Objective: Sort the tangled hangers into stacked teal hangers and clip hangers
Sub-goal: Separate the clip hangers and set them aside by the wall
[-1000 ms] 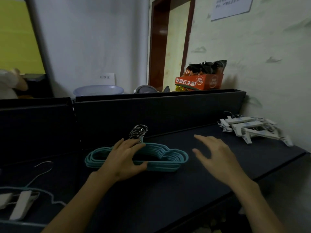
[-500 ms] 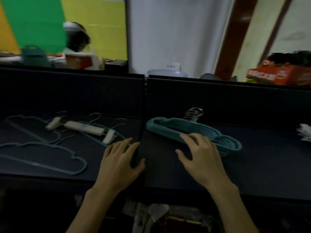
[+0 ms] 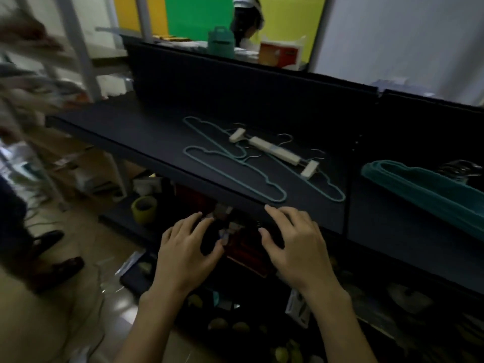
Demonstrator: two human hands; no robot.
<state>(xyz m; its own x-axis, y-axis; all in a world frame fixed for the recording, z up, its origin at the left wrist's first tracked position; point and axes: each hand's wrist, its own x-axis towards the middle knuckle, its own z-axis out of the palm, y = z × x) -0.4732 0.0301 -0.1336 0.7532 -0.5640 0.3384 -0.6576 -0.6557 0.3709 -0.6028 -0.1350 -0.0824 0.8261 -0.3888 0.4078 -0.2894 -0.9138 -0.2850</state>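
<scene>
A tangle of thin teal hangers (image 3: 235, 174) lies on the dark tabletop (image 3: 136, 127), with a white clip hanger (image 3: 275, 151) across them. To the right, on the adjoining dark surface, sits the stack of teal hangers (image 3: 429, 189), its metal hooks at the far side. My left hand (image 3: 187, 247) hovers below the table's front edge, fingers spread and holding nothing. My right hand (image 3: 296, 239) is beside it, fingertips at the table's front edge just short of the nearest teal hanger, also holding nothing.
A dark back panel (image 3: 235, 85) rises behind the table. Under the table are a yellow tape roll (image 3: 144, 208), boxes and clutter. Someone's dark shoes (image 3: 57, 265) stand on the floor at left. A person sits beyond the panel.
My view has swung left from the stack to the tangle. Both hands left the stack and came down near the table's front edge, holding nothing.
</scene>
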